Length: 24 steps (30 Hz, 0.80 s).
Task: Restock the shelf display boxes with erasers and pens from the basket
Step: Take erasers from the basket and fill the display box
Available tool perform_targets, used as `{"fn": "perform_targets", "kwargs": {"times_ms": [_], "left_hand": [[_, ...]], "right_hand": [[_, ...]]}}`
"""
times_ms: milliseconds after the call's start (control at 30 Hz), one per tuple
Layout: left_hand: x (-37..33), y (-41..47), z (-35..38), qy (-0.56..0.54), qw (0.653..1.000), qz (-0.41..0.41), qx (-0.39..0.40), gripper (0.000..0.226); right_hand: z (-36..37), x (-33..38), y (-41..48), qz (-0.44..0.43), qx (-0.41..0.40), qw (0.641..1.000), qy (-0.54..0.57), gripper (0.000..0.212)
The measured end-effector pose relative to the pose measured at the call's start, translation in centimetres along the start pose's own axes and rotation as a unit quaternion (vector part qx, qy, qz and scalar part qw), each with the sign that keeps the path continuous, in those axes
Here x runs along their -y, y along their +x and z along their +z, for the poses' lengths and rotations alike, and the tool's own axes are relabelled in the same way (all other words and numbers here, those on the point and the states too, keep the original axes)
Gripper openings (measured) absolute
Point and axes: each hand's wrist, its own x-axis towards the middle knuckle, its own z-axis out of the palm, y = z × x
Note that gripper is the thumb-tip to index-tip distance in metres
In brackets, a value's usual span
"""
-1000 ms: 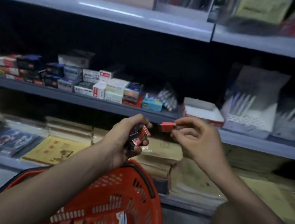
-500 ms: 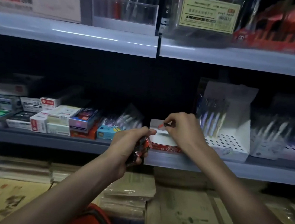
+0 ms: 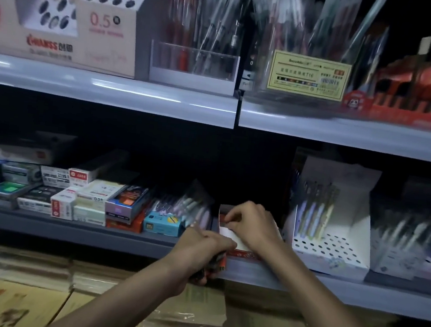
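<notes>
The right hand (image 3: 251, 228), level with the left a second ago, now reaches into the shelf's box (image 3: 237, 242), fingers pinched (eraser hidden, likely being placed); the left hand (image 3: 200, 253) grips more erasers (image 3: 217, 267) below the shelf edge.

Dim shop aisle: grey metal shelves (image 3: 104, 89) in tiers, with a dark back panel (image 3: 158, 140) behind

Right hand (image 3: 251, 228) reaching into display box (image 3: 241, 253) on middle shelf (image 3: 67, 229); left hand (image 3: 198, 253) gripping erasers (image 3: 217, 267) below shelf edge.
</notes>
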Motion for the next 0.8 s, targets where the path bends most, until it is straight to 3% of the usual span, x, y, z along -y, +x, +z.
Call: {"fn": "perform_targets", "kwargs": {"times_ms": [100,167,300,367,467,533,600,667,800], "left_hand": [[-0.3,-0.4,-0.3,-0.027,1.000,-0.011,0.006,0.018],[-0.7,-0.8,-0.5,-0.102,0.994,-0.048,0.010,0.025],[-1.6,-1.6,-1.1,-0.312,0.939,-0.138,0.036,0.025],[-1.6,-1.6,-1.3,-0.361,0.918,-0.162,0.032,0.024],[-1.4,-1.8,-1.1,-0.373,0.915,-0.154,0.015,0.027],[-1.3,-2.1,-0.5,-0.381,0.913,-0.146,0.012,0.033],[-1.2,-2.4,-0.1,-0.389,0.911,-0.140,0.008,0.035],[-1.2,-2.7,0.2,-0.390,0.910,-0.141,0.012,0.030],[-1.1,-3.2,0.4,-0.379,0.911,-0.162,0.024,0.028]], "right_hand": [[-0.1,-0.3,-0.3,-0.010,0.021,1.000,-0.011,0.023],[-0.6,-0.2,-0.7,-0.014,0.024,1.000,0.006,0.023],[-2.6,1.2,-3.5,-0.031,-0.035,0.991,0.125,0.016],[-3.9,2.7,-5.7,-0.039,-0.023,0.974,0.223,0.010],[-5.0,4.8,-8.6,-0.047,0.029,0.939,0.339,0.012],[-4.9,5.2,-9.4,-0.041,0.016,0.939,0.342,0.010],[-4.9,5.2,-9.9,-0.011,0.024,0.928,0.371,0.014],[-5.1,5.0,-10.4,0.032,0.049,0.896,0.440,0.017],[-5.8,4.2,-11.0,0.074,0.012,0.887,0.456,0.010]]}}
